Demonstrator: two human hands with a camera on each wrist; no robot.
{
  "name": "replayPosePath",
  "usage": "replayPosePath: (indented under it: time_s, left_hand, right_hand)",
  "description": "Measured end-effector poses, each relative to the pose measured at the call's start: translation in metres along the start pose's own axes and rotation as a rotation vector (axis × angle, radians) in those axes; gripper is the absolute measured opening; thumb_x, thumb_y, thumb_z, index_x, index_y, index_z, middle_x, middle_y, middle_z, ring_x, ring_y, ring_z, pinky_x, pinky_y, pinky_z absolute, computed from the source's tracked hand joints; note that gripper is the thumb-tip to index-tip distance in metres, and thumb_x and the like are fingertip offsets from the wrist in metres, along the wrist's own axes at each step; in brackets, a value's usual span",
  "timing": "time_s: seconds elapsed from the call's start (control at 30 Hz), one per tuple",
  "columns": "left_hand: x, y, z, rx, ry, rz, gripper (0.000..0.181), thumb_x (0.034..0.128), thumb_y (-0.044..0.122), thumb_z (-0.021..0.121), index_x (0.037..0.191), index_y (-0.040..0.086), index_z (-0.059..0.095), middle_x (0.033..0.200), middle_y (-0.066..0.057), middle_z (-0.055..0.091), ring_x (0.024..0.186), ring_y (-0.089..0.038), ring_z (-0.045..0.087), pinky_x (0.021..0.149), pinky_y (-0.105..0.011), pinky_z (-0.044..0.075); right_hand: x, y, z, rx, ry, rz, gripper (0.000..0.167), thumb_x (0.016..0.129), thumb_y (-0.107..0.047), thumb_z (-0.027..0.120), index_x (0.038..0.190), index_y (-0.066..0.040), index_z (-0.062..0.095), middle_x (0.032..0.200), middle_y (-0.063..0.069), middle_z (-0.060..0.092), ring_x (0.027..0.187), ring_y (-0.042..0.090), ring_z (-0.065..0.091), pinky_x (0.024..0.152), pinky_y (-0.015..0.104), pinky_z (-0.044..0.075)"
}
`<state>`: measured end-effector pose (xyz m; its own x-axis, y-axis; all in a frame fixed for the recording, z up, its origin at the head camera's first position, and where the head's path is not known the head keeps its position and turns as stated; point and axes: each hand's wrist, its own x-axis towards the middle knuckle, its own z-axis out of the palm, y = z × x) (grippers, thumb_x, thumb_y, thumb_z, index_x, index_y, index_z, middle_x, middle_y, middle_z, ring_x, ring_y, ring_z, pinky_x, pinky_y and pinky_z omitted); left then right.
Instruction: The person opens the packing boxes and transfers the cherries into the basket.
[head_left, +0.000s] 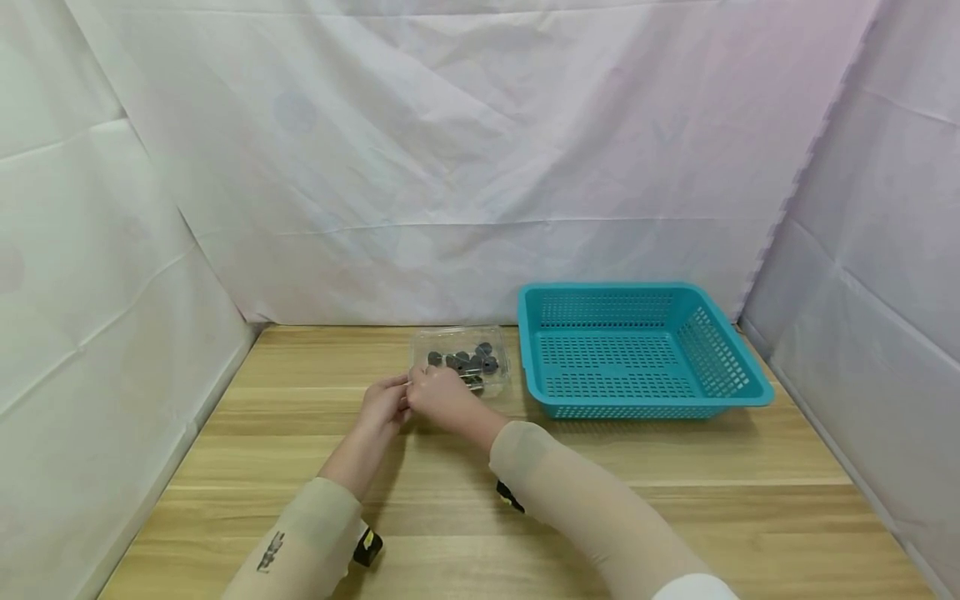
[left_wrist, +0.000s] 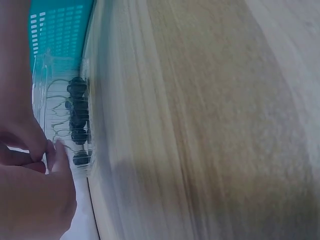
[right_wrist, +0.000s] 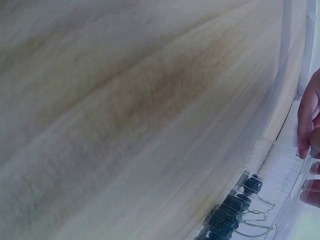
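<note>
Item: clear plastic box [head_left: 456, 333], shallow, transparent, ribbed walls. Stands upright and flat on the desk [head_left: 450, 492], near the back edge. Whether its lid is fastened cannot be determined.

Contents: several small, dark, roundish pieces [head_left: 476, 362], near black, lying in a loose cluster at the bottom, some touching. Thin pale curved lines appear above them; strands or glints, indistinguishable.

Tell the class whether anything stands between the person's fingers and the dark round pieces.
Yes: the plastic of the clear box stands between the fingers and the dark round pieces. The left hand and right hand pinch at its near left corner. Whether it is fastened shut, I cannot tell.
</note>
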<state>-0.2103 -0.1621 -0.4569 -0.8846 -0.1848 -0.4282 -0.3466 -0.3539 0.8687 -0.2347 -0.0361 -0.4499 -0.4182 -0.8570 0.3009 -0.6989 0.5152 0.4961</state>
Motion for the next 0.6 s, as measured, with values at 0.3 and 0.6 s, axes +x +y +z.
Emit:
replayPosePath:
  time_s: [0.3,0.6]
  left_hand:
    - [-0.0017,-0.0011,0.0022,0.000,0.031,0.017,0.045,0.0920,-0.009,0.044,0.137,-0.011,0.046,0.067,0.001,0.057,0.048,-0.003,0.050,0.045,-0.013,0.038]
    - [-0.0039,-0.0003,0.0035,0.009,0.056,0.019,0.044,0.0909,-0.009,0.047,0.135,-0.011,0.049,0.067,0.001,0.059,0.049,-0.004,0.052,0.044,-0.013,0.039]
  right_hand:
    - [-0.0006,-0.0014,0.0048,-0.068,0.044,-0.060,0.014,0.092,-0.012,0.064,0.086,-0.017,0.075,0.087,0.000,0.063,0.065,0.011,0.056,0.051,0.022,0.052]
    - [-0.0034,-0.0030,0.0075,-0.076,0.111,-0.046,0.014,0.093,-0.019,0.063,0.087,-0.016,0.075,0.089,0.001,0.065,0.068,0.013,0.060,0.052,0.023,0.053]
